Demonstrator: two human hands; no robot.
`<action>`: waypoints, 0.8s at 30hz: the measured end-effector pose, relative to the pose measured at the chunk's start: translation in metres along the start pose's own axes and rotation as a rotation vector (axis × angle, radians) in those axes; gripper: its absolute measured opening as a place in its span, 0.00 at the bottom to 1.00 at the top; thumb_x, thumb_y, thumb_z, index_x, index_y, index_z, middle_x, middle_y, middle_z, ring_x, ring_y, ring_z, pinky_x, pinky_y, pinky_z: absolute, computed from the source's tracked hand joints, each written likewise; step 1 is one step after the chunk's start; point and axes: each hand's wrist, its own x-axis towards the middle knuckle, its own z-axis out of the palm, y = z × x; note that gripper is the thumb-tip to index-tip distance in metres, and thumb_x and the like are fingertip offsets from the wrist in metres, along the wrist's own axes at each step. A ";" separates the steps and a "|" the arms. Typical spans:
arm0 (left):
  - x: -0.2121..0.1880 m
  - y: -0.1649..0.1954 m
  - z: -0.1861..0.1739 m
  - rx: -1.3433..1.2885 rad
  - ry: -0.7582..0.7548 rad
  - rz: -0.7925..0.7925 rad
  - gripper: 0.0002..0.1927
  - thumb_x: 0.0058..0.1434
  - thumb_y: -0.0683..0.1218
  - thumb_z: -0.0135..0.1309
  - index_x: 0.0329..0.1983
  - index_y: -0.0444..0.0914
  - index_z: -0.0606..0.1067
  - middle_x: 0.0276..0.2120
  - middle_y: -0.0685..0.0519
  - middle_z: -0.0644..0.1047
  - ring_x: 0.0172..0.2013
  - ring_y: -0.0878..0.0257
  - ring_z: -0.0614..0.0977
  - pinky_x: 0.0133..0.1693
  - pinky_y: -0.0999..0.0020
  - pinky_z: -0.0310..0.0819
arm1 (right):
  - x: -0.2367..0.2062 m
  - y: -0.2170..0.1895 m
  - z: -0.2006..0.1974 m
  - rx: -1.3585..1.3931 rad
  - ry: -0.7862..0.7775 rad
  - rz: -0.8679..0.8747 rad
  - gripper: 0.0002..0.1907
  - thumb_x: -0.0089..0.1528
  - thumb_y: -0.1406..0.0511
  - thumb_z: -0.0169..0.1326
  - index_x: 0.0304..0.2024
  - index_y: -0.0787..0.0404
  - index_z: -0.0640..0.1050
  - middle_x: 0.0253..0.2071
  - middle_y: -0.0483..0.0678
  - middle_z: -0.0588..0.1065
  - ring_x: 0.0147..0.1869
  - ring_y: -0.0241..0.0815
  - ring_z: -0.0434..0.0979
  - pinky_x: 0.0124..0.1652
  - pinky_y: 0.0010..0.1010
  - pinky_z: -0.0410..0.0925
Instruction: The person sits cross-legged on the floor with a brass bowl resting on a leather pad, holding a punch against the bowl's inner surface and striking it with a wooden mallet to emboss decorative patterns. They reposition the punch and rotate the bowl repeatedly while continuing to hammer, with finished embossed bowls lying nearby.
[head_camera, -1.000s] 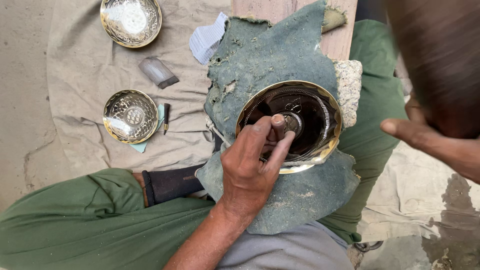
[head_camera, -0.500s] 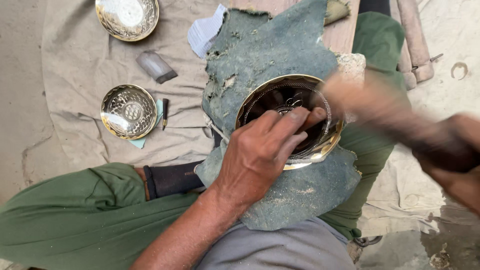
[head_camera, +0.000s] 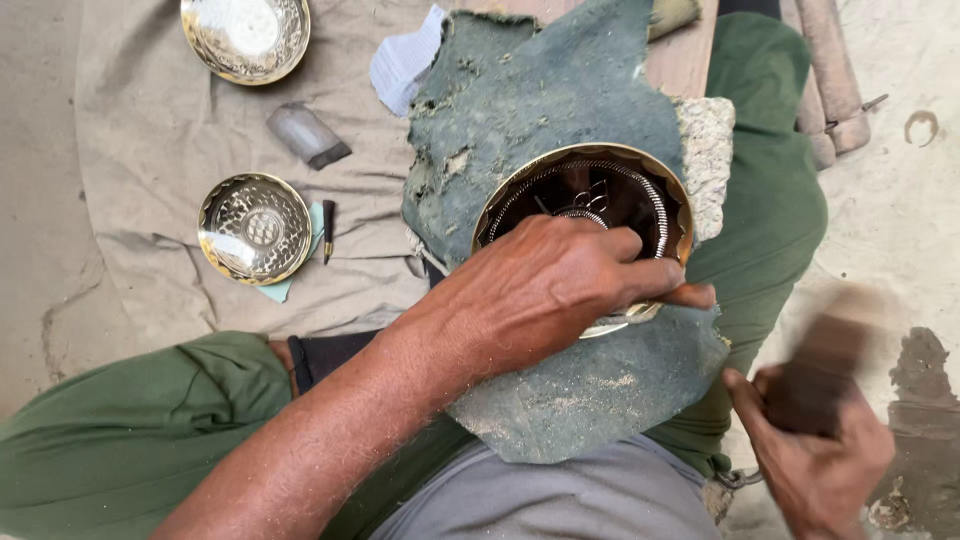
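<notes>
Bare sandy ground (head_camera: 40, 150), beige cloth (head_camera: 140, 130) spread over it (creased, dusty), wooden board (head_camera: 690, 60), flat daylight

Bare forearms, green trousers (head_camera: 120, 440), a grey shirt (head_camera: 560, 500), perhaps a dark ankle band (head_camera: 330, 355).

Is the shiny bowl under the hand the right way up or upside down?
Right way up. The brass bowl shows its dark patterned inside, resting on the green cloth under the left hand.
</notes>
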 end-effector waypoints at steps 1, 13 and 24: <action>0.002 -0.001 0.000 -0.015 -0.035 -0.002 0.13 0.71 0.49 0.49 0.56 0.52 0.78 0.25 0.54 0.74 0.28 0.59 0.80 0.31 0.55 0.75 | -0.006 0.004 0.003 0.019 0.017 0.037 0.13 0.60 0.65 0.70 0.39 0.65 0.80 0.30 0.50 0.80 0.30 0.37 0.81 0.37 0.26 0.74; -0.037 0.014 0.018 -0.129 0.565 -0.281 0.22 0.66 0.42 0.63 0.61 0.40 0.71 0.39 0.50 0.78 0.37 0.57 0.83 0.39 0.62 0.82 | 0.030 -0.028 -0.023 0.638 -0.095 0.116 0.14 0.60 0.73 0.64 0.46 0.66 0.73 0.37 0.49 0.77 0.44 0.37 0.81 0.48 0.30 0.77; -0.036 0.021 0.032 -0.098 0.721 -0.383 0.22 0.67 0.41 0.63 0.62 0.40 0.72 0.39 0.50 0.78 0.37 0.57 0.84 0.38 0.62 0.81 | 0.127 -0.049 -0.046 -0.202 -0.382 -0.112 0.27 0.60 0.70 0.61 0.61 0.68 0.70 0.41 0.57 0.78 0.41 0.45 0.83 0.45 0.36 0.78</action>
